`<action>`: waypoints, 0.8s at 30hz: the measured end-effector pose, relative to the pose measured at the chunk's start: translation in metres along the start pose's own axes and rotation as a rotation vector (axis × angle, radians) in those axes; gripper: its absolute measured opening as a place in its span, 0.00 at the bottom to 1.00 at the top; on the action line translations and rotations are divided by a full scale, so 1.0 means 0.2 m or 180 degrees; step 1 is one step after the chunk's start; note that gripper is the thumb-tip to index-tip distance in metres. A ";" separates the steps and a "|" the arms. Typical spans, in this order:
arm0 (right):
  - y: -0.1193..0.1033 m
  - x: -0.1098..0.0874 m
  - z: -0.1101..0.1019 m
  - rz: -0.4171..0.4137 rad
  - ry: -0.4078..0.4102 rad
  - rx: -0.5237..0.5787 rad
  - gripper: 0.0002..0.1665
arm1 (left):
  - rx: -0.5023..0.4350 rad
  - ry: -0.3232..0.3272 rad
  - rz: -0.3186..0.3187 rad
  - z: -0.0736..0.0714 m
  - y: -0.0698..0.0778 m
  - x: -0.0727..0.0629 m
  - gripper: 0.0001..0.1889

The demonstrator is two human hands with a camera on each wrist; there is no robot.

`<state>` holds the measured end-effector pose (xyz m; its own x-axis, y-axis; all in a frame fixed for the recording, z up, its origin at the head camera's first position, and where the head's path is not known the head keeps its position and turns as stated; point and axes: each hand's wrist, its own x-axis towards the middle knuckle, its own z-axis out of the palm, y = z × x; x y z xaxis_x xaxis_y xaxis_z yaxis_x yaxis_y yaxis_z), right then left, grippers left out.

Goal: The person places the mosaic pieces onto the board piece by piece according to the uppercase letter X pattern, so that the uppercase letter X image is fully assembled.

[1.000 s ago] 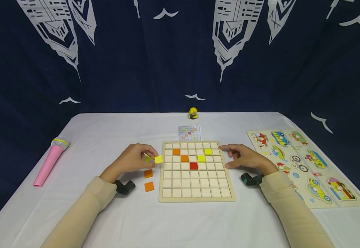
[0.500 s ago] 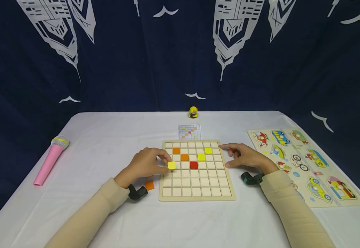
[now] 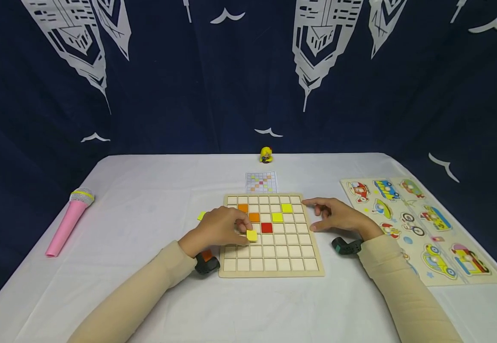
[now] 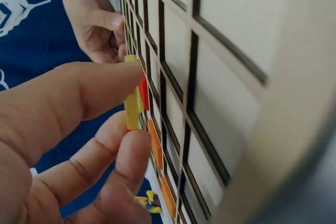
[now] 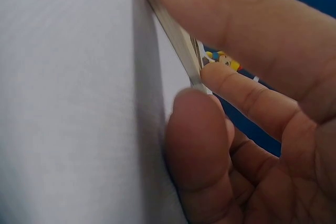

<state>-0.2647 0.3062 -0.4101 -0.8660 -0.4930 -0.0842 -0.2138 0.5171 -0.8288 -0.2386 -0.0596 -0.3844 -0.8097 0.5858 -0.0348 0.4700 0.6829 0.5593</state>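
Note:
My left hand (image 3: pixel 216 226) pinches a yellow square tile (image 3: pixel 252 236) between thumb and fingers, over the wooden grid board (image 3: pixel 291 265). In the left wrist view the tile (image 4: pixel 130 114) stands edge-on, close to the board's face. Set in the grid are two orange tiles (image 3: pixel 243 208), two yellow-green tiles (image 3: pixel 287 207) and a red tile (image 3: pixel 267 227). My right hand (image 3: pixel 338 219) rests at the board's right edge, with its thumb and index finger touching it. Left of the board, a yellow-green tile (image 3: pixel 202 216) and an orange tile (image 3: pixel 207 255) show partly behind my left hand and wrist.
Behind the board lies a small printed pattern card (image 3: pixel 261 182), with a yellow figurine (image 3: pixel 266 155) farther back. A pink microphone (image 3: pixel 69 223) lies at the left. Vehicle picture boards (image 3: pixel 417 233) cover the right side of the white table (image 3: pixel 248 309).
My left hand has carried the yellow tile rightward and nearer, from beside the board's left edge to over the grid. My right hand has stayed at the board's right edge.

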 end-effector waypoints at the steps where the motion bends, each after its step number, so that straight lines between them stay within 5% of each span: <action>1: 0.00 0.00 0.00 0.0007 0.0004 -0.0005 0.45 | 0.0020 -0.0021 -0.0015 0.00 0.01 0.00 0.12; 24: 0.00 0.00 0.00 0.0018 -0.0013 -0.0039 0.45 | 0.0180 -0.0206 -0.0095 0.03 0.04 0.04 0.13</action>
<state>-0.2649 0.3068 -0.4108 -0.8653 -0.4928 -0.0913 -0.2143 0.5283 -0.8216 -0.2387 -0.0467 -0.3847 -0.8001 0.5905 -0.1054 0.4664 0.7230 0.5096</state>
